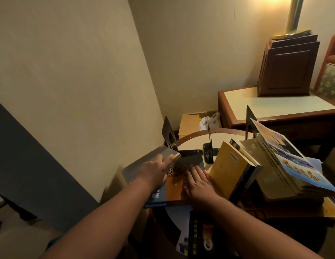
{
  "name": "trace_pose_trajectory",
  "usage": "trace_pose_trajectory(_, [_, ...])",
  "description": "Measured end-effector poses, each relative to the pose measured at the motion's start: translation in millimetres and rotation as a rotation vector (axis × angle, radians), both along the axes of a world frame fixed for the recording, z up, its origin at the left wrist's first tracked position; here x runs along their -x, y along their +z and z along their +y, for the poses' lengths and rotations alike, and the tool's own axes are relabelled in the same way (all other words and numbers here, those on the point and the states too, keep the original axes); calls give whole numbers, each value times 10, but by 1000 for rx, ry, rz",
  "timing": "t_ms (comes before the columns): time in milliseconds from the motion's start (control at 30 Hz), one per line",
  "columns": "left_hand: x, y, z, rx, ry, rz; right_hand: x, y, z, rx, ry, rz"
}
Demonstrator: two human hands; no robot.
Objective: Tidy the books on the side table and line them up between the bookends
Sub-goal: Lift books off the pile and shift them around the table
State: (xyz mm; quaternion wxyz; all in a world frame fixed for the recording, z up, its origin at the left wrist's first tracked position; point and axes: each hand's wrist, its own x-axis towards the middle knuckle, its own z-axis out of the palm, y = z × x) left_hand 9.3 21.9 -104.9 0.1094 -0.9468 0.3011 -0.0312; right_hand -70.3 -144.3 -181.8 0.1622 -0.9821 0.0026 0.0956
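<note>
A round side table [196, 141] carries scattered books. My left hand [153, 171] lies with straight fingers on a grey book [136, 163] that leans at the table's left edge. My right hand [197, 181] presses flat on a dark blue and orange book [174, 187] lying in the middle. A yellow book [228, 169] leans to the right of my right hand, against a tilted stack of spiral-bound books [286, 165]. Three black bookends stand behind: the left bookend [167, 130], the middle bookend [209, 144] and the right bookend [249, 122].
A dark book with yellow print [202, 238] hangs over the table's near edge. Behind the table sit a cardboard box [191, 122] with a plastic bag, and a low wooden table [275, 107] bearing a dark wooden cabinet [288, 68] and a brass lamp. The wall is close on the left.
</note>
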Motion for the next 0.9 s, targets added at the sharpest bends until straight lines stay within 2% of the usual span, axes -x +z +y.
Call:
trace_pose_trajectory(200, [25, 94, -172, 56, 185, 68, -56, -16, -3, 8, 22, 19])
trace_pose_trajectory(467, [21, 362, 222, 291, 368, 57, 32, 66, -23, -24, 12, 43])
trace_pose_trajectory(700, [173, 745, 626, 455, 268, -93, 115, 226, -50, 24, 41, 91])
trace_pose_trajectory(900, [339, 1253, 560, 555, 64, -216, 282, 409, -82, 35, 97, 105])
